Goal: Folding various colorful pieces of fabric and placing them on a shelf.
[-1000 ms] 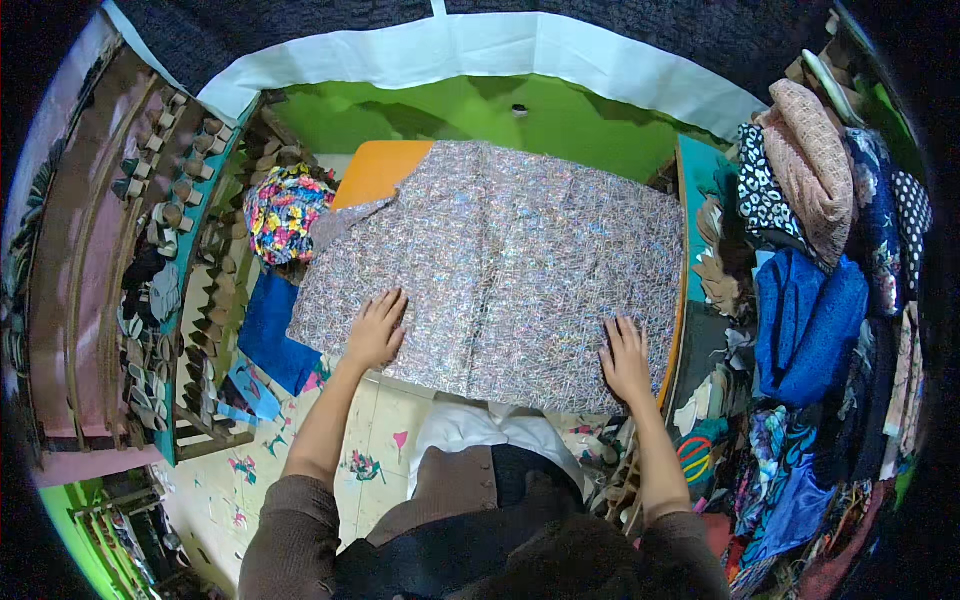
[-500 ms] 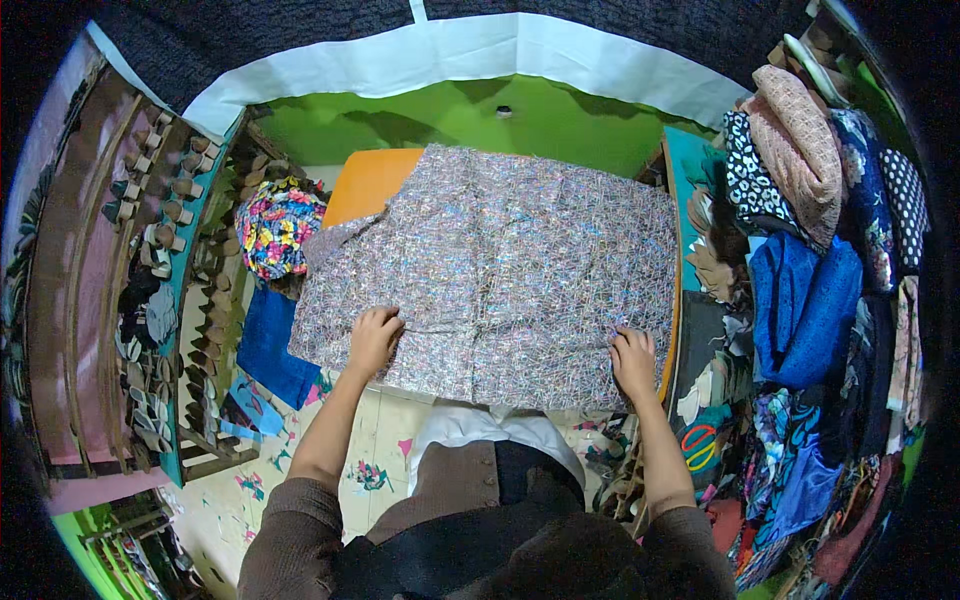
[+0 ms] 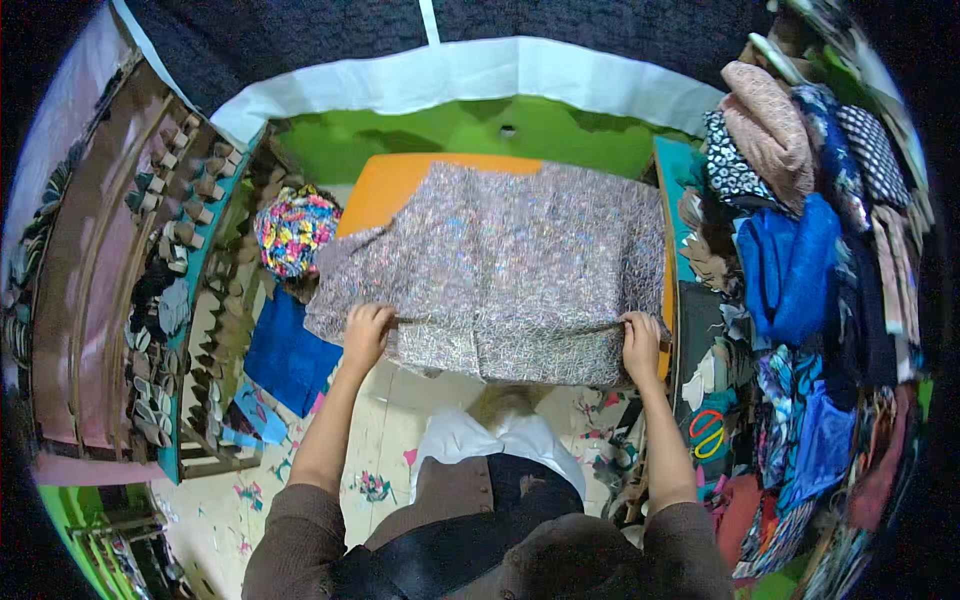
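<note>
Head view — nubby speckled cloth [image 3: 500, 245], ridged between both hands [image 3: 366, 332] [image 3: 641, 346]

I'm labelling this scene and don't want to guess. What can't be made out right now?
All in the head view:
- Most of the orange tabletop: covered by the speckled cloth.
- The palms of the left hand and right hand: hidden behind the backs of the hands.
- Shapes of the floor scraps: too small.
- Outlines of the far-right fabrics: blurred, near the dark fisheye rim.
</note>
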A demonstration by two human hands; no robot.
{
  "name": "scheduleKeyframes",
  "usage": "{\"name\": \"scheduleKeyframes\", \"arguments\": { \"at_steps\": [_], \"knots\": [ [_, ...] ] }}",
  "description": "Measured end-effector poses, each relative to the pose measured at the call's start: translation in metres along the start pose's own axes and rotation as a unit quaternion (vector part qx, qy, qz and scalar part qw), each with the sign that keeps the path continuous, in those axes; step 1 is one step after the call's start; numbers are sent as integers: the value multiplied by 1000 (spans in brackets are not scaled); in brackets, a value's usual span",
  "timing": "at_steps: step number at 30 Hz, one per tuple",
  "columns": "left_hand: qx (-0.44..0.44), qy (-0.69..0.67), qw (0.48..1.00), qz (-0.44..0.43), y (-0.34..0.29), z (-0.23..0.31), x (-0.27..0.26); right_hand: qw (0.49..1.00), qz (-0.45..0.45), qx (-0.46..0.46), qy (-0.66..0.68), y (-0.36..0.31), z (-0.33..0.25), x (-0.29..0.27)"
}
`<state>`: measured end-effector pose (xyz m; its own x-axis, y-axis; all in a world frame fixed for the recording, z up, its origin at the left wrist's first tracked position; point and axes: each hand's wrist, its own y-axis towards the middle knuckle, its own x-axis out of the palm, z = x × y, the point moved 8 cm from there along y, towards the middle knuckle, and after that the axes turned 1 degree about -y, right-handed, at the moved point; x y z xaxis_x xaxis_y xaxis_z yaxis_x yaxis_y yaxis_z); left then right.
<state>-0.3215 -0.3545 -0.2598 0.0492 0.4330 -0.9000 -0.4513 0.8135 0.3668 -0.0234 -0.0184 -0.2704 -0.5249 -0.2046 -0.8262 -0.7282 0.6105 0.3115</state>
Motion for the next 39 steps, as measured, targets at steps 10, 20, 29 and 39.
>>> {"name": "scheduleKeyframes", "arguments": {
  "at_steps": [10, 20, 29, 39],
  "knots": [
    [47, -52, 997, -27, -73, 7, -75, 984, 109, -41, -138, -74, -79, -63],
    [99, 18, 993, 66, -136, -10, -207, 945, 139, -183, -233, -143, -199, -130],
    [-38, -86, 987, 134, -129, -25, -252, 909, 172, -155, -346, -148, -211, -180],
    [-25, 32, 973, 227, -25, -18, -276, 872, 315, -31, -374, -73, -164, -242]
  ]
}}
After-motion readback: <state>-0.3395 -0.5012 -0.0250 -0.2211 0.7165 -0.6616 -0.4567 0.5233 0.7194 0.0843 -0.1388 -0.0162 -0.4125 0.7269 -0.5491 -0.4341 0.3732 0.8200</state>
